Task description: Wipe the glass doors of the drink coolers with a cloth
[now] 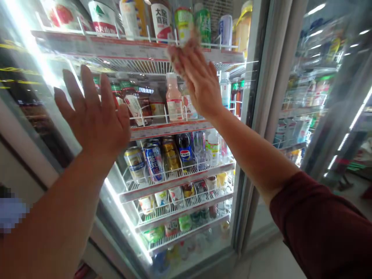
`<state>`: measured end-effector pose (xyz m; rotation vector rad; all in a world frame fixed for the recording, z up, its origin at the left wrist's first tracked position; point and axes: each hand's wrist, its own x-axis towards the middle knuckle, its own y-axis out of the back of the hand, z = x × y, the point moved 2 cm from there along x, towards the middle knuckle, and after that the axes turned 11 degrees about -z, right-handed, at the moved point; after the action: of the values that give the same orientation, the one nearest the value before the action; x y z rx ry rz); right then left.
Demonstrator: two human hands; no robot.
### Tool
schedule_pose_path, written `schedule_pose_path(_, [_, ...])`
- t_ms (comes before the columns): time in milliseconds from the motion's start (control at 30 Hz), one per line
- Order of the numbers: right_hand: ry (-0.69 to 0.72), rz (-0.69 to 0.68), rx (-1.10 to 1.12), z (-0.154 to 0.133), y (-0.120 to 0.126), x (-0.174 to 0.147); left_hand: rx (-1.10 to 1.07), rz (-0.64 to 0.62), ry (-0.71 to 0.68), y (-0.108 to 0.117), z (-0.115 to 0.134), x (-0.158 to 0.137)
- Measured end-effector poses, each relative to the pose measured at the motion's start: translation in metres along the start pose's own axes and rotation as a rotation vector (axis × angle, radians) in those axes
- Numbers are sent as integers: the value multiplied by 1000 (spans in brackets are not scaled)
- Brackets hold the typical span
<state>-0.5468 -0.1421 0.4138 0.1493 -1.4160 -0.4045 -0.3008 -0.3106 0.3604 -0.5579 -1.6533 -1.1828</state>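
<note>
Two bare hands reach up before a tall drinks cooler, seen through its glass door (243,213); the left hand (97,118), at the left of the frame, is wide open with fingers spread and nothing held, its back to the viewer; whether it touches the glass I cannot tell; the right hand (200,77), in the upper middle, lies nearly flat with its fingers extended close together over a crumpled, blurred cloth (176,58); whether the fingers grip the cloth or only press it I cannot tell; the cloth sits in front of the top shelf's edge; a dark red sleeve (322,221) covers the right upper arm at lower right.

Behind the glass, large bottles line the top of the frame; a pink bottle (174,99) stands just below the cloth; near the centre, a blue can (154,162) stands beside a gold can (171,155); a bright light strip (128,219) slants down the lower left of the cooler.
</note>
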Motion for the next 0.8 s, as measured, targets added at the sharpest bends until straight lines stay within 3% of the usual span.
schedule_pose_path(100, [-232, 170, 4, 8, -2, 16, -12, 19, -18, -6, 1, -3])
schedule_pose_path(133, [-206, 162, -7, 1, -8, 19, -21, 33, -28, -7, 1, -4])
schedule_pose_path(267, [130, -25, -77, -31, -24, 37, -14, 36, -51, -9, -6, -4])
schedule_pose_path(300, [150, -50, -95, -32, -22, 47, -16, 37, -58, -11, -10, -2])
schedule_pose_path(333, [121, -54, -110, -29, -20, 59, -24, 39, -65, -12, -13, 0])
schedule_pose_path(433, [-137, 20, -84, -17, -13, 92, -65, 43, -61, -17, -23, 5])
schedule_pose_path(500, [-179, 71, -18, -21, -20, 102, -64, 33, -60, -19, -25, 5])
schedule_pose_path(667, [200, 36, -114, -52, -37, 84, -22, -8, -46, -14, -21, 3])
schedule_pose_path(733, [181, 10, -168, -36, -26, 82, -39, -11, -30, -13, -20, 3])
schedule_pose_path(800, [6, -11, -164, -5, -9, 88, -51, -13, -14, -13, -21, 5])
